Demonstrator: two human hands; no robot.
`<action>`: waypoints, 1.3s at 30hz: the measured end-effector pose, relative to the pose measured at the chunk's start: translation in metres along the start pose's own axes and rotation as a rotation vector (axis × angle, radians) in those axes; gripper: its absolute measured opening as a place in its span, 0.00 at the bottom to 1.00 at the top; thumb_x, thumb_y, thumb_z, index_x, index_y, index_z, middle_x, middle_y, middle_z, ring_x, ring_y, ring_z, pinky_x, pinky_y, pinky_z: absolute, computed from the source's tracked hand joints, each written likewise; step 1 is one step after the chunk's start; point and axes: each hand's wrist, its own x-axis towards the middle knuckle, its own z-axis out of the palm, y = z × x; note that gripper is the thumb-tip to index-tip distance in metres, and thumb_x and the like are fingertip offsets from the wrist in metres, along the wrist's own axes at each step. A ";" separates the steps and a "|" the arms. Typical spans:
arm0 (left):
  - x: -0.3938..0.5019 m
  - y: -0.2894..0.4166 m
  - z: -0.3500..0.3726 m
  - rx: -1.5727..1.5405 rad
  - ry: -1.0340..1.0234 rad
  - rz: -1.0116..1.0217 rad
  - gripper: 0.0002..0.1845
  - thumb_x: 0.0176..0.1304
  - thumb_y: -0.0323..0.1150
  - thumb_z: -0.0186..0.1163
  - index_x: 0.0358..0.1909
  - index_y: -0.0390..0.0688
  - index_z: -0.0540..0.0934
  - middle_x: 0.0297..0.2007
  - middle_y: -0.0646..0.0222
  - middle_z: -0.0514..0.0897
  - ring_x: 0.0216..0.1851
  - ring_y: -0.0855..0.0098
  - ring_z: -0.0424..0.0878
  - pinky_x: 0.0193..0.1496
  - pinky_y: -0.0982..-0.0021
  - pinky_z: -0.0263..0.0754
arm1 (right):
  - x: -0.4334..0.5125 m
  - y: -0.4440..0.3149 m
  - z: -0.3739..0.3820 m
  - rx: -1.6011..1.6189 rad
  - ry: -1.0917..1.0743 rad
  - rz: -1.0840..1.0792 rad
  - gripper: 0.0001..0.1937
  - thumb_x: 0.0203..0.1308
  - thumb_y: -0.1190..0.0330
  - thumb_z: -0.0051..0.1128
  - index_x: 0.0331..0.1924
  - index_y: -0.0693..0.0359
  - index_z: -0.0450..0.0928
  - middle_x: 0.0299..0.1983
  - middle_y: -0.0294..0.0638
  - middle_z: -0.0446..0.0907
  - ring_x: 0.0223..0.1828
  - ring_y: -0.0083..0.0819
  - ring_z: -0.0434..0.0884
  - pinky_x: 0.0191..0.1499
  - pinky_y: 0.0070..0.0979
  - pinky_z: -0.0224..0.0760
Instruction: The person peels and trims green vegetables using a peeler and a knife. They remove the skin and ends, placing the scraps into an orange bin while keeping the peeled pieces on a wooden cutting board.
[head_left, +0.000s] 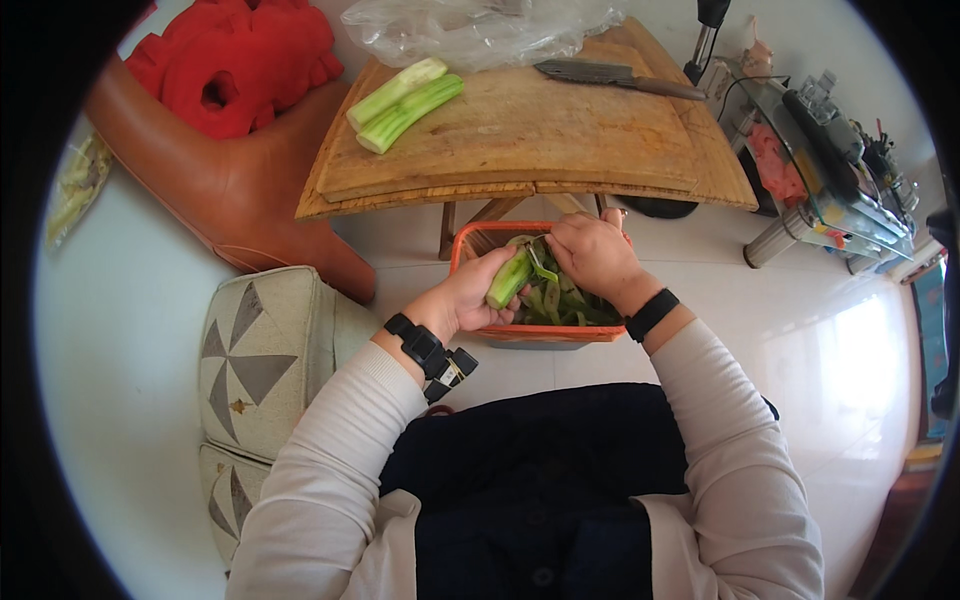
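My left hand (480, 291) is closed around a green stem vegetable (510, 279), partly peeled, above an orange-rimmed bin (555, 332). Green peelings and leaves (574, 306) lie inside the bin. My right hand (592, 251) grips a peeler (538, 259) against the far end of the stem; its handle is hidden by the fingers. A strip of green peel hangs beside the blade. Two peeled stems (409, 112) rest side by side on the left of a wooden cutting board (525, 142). A kitchen knife (626, 77) lies at the board's back right.
Clear plastic bags (480, 34) lie behind the board, on a wooden folding table (724, 176). A brown leather seat (202, 180) with a red cloth item (240, 60) stands at left, near patterned stools (259, 360). To the right is a glass shelf unit (787, 142).
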 end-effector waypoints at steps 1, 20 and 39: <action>-0.001 0.001 -0.001 0.012 -0.006 -0.002 0.21 0.71 0.56 0.49 0.43 0.49 0.76 0.32 0.68 0.77 0.26 0.75 0.72 0.28 0.74 0.68 | -0.001 0.002 0.003 -0.004 0.020 -0.010 0.08 0.63 0.65 0.52 0.28 0.54 0.78 0.28 0.35 0.79 0.34 0.35 0.80 0.41 0.39 0.57; -0.001 0.010 0.002 0.182 0.123 0.099 0.25 0.67 0.62 0.52 0.43 0.50 0.76 0.31 0.70 0.77 0.26 0.76 0.72 0.26 0.75 0.67 | -0.001 0.000 -0.014 0.141 0.025 -0.048 0.07 0.62 0.66 0.53 0.28 0.54 0.77 0.31 0.37 0.78 0.39 0.37 0.78 0.44 0.41 0.57; -0.017 0.009 0.002 0.175 -0.028 -0.032 0.24 0.67 0.59 0.53 0.43 0.46 0.76 0.30 0.71 0.76 0.25 0.80 0.69 0.25 0.78 0.63 | -0.007 0.021 0.002 -0.050 -0.134 0.205 0.10 0.63 0.65 0.48 0.29 0.54 0.80 0.29 0.40 0.81 0.34 0.42 0.80 0.44 0.42 0.58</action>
